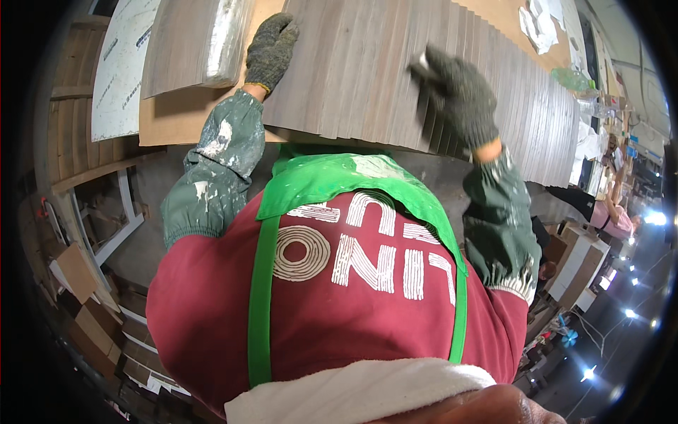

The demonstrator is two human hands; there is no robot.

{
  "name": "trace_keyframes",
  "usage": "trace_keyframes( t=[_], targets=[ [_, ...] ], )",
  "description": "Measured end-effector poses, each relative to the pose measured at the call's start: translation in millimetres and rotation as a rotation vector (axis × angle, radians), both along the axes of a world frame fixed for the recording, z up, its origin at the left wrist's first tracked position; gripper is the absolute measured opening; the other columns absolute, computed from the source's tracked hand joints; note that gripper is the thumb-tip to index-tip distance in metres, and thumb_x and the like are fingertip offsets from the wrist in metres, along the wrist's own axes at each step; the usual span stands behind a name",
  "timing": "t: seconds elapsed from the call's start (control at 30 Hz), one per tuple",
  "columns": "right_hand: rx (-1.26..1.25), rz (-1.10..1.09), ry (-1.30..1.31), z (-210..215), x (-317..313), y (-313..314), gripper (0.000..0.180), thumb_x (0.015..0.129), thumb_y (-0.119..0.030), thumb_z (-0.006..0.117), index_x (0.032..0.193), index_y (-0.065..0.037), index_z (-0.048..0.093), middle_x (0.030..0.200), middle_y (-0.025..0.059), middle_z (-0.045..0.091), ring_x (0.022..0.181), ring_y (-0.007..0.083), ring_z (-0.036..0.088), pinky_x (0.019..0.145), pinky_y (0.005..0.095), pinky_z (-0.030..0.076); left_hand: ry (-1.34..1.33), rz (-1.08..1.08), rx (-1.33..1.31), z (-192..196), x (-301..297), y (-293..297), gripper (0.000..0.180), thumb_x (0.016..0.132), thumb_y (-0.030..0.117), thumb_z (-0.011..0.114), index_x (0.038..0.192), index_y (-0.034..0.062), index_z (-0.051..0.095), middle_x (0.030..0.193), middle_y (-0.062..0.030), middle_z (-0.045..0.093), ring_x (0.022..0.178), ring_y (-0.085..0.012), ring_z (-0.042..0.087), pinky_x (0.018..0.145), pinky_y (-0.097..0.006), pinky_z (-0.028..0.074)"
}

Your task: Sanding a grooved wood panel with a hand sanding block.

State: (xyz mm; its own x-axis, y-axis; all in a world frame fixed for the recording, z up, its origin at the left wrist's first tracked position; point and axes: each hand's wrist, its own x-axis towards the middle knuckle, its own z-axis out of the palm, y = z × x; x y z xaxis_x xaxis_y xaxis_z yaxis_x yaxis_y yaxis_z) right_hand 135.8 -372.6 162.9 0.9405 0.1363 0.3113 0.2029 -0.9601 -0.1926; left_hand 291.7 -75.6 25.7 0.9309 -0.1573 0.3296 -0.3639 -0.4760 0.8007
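Grey-brown wood-look strips lie overlapped in a long fanned row across the table in front of me. My left hand, in a dark knit glove, rests with its fingers laid out at the left end of this row. Over the right part of the strips is my right hand, gloved too and smeared by motion. Its fingers are closed on a small white thing, whose kind I cannot make out. Whether that thing touches the strips is unclear.
Left of my left hand sits a stack of similar strips in clear plastic wrap. A white printed sheet lies beyond it. Crumpled white paper and a clear green-tinted bottle are at the far right. Another person is farther right.
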Motion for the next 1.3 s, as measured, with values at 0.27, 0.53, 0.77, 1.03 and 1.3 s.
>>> trace_keyframes(
  t=[0.27,0.53,0.77,1.03,1.3],
  targets=[
    [0.23,0.259,0.176,25.6,-54.0,5.2,0.048,0.077,-0.023,0.07,0.124,-0.017,0.057,0.098,0.0078,0.065,0.085,0.026,0.063,0.078,0.0361,0.05,0.032,0.019,0.016,1.6,-3.8,5.6,0.035,0.087,0.027,0.06,0.114,0.0047,0.061,0.117,-0.0128,0.06,0.111,-0.0273,0.055,0.097,-0.034,0.04],
    [0.119,0.131,0.252,17.9,-55.0,3.4,0.05,0.076,-0.02,0.069,0.125,-0.02,0.057,0.099,0.0091,0.064,0.092,0.0265,0.061,0.079,0.0373,0.05,0.004,0.006,-0.003,-0.2,1.9,6.6,0.036,0.087,0.028,0.06,0.114,0.0042,0.06,0.118,-0.0133,0.059,0.111,-0.0282,0.054,0.098,-0.035,0.04],
    [0.332,0.018,0.253,20.9,-56.3,-3.4,0.044,0.08,-0.021,0.067,0.123,-0.016,0.058,0.105,0.0074,0.065,0.096,0.0278,0.061,0.087,0.0395,0.048,0.009,-0.003,0.012,7.1,-3.3,-0.1,0.034,0.088,0.028,0.06,0.113,0.0044,0.061,0.117,-0.0135,0.06,0.11,-0.0286,0.054,0.097,-0.035,0.04],
    [0.194,0.142,0.53,37.8,-74.0,-5.7,0.052,0.072,-0.014,0.069,0.123,-0.015,0.057,0.105,0.008,0.065,0.094,0.0269,0.062,0.085,0.0398,0.049,0.079,0.008,0.078,13.7,-5.3,7.8,0.036,0.089,0.024,0.06,0.118,0.0019,0.058,0.119,-0.0131,0.059,0.112,-0.0227,0.054,0.099,-0.032,0.039],
    [0.142,0.122,0.09,24.6,-69.2,22.5,0.048,0.069,-0.013,0.072,0.116,-0.016,0.06,0.089,0.0062,0.065,0.079,0.0261,0.063,0.072,0.0382,0.052,0.067,-0.017,-0.023,9.6,0.8,4.7,0.036,0.089,0.024,0.06,0.118,0.0019,0.058,0.118,-0.0127,0.059,0.111,-0.0228,0.054,0.099,-0.032,0.039]
  ],
)
